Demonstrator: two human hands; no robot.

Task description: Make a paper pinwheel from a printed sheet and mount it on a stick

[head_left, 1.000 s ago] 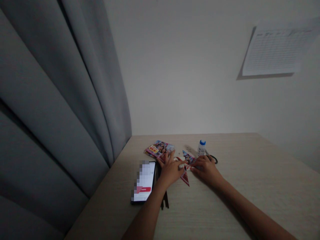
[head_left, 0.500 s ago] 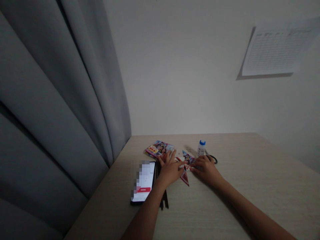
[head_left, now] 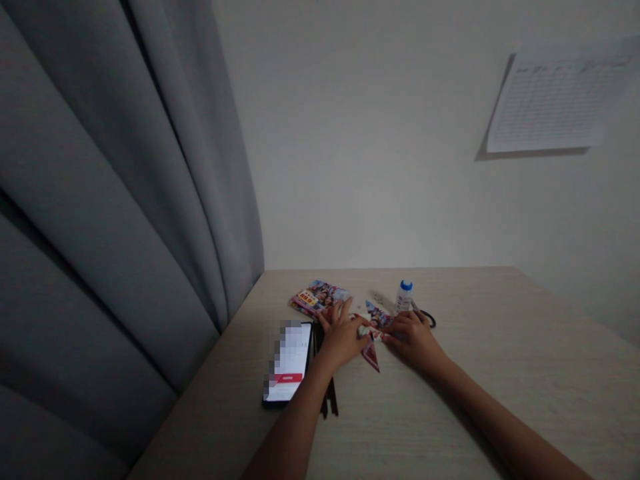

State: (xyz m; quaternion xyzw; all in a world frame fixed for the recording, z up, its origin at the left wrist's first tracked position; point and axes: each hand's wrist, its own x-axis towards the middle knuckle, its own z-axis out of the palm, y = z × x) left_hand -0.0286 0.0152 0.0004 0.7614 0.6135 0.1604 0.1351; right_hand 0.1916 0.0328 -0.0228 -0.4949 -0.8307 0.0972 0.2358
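**K:** Barely any motion since the earlier frames. Left hand (head_left: 343, 340) has its thumb drawn in a touch closer to the paper; view nudged slightly, everything else sits where it was.

**M:** Grip state?

**K:** Left hand is flat, fingers spread, pressing down on the left part of the folded printed paper (head_left: 371, 337). Not wrapped around anything. Right hand (head_left: 413, 337) is curled loosely, fingertips on the paper's right edge. Whether it pinches the paper or only presses it, can't tell at this size and light.

**M:** Paper location?

**K:** On the table (head_left: 475, 373), between the two hands, one pointed red tip sticking out toward the person. Looks like several triangular flaps; detail is too dim to resolve.

**M:** Surroundings?

**K:** Phone (head_left: 290, 363) with lit screen just left of the left forearm, dark sticks (head_left: 330, 400) lying beside it, partly under the arm. Colourful booklet (head_left: 320, 298) beyond the left hand. White bottle with blue cap (head_left: 403, 296) upright beyond the right hand, scissors (head_left: 426, 317) just beside it. Grey curtain (head_left: 125, 200) on the left, printed sheet (head_left: 555, 100) on the wall.
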